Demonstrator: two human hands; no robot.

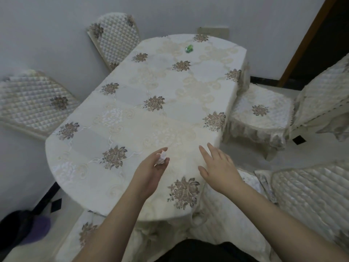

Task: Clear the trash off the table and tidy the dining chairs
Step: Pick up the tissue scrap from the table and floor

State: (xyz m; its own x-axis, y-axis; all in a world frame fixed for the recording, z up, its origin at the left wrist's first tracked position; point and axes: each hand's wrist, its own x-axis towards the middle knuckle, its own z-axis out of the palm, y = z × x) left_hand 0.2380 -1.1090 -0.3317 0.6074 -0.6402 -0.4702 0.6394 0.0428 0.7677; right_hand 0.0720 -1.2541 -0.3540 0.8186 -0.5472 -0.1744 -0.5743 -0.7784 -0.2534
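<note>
Table (143, 118): oval, draped in a cream cloth with brown embroidered flower clusters; the cloth hangs over every edge in view.

Left hand (151, 171): over the near part of the table, palm turned partly up, fingers curled around a crumpled white paper (161, 158) pinched between thumb and fingertips. The paper is clear of the cloth, held in the hand.

Right hand (219, 171): near the table's right edge, palm down, fingers spread and straight, holding nothing. Whether it touches the cloth cannot be told.

Green wrapper (188, 48): a small shiny green scrap lying alone on the far end of the table, well apart from both hands.

Far left chair (115, 38): quilted backrest cover with flower motifs, against the wall, just beside the table's far left edge.

Near left chair (32, 103): quilted backrest, against the wall, its lower corner close to the table's left edge.

Right chair (264, 114): pulled out from the table, seat fully exposed with a frilled cover and one central flower; backrest at the right edge of view.

Near right chair (306, 190): quilted cover, beside the table's near right corner, below the person's right forearm.

Dark object (20, 229): black and purple, on the floor at lower left; blurred, kind not identifiable.

Doorway (321, 38): dark opening with a brown frame, upper right.
</note>
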